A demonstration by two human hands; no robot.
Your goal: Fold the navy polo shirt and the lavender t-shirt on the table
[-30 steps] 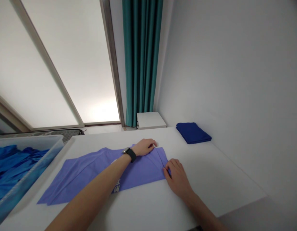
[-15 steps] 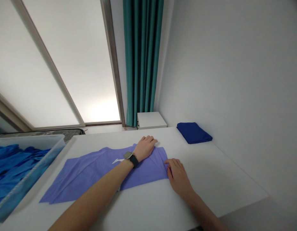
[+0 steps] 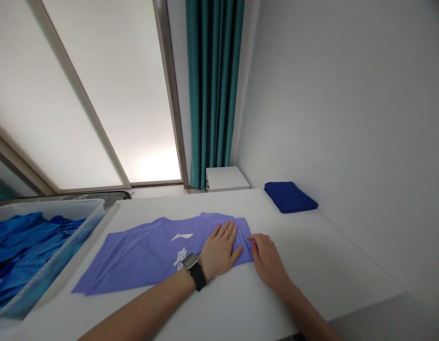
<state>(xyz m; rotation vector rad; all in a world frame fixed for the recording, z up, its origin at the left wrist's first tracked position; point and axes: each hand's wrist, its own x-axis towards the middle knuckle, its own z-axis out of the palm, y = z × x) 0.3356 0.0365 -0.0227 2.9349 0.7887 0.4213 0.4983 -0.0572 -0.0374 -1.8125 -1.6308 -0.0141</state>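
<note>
A purple shirt point(image 3: 144, 251) lies folded lengthwise on the white table, with a white logo and white characters on its upper face. My left hand point(image 3: 221, 248), with a dark watch at the wrist, rests flat on the right part of the cloth, fingers stretched out. At the shirt's right edge is my right hand point(image 3: 267, 258), its fingers curled together and pinching the hem. The right fingertips are partly hidden behind the hand.
A folded dark blue garment point(image 3: 289, 197) lies at the table's back right, near the wall. On the left stands a translucent bin point(image 3: 95, 210) of blue clothes point(image 3: 20, 241). Behind the white table point(image 3: 191, 308) are a low white cabinet point(image 3: 226, 178) and a green curtain point(image 3: 214, 94).
My left hand has moved from the shirt's far edge toward me and now lies flat on it, uncovering the printed characters. My right hand stays at the right edge.
</note>
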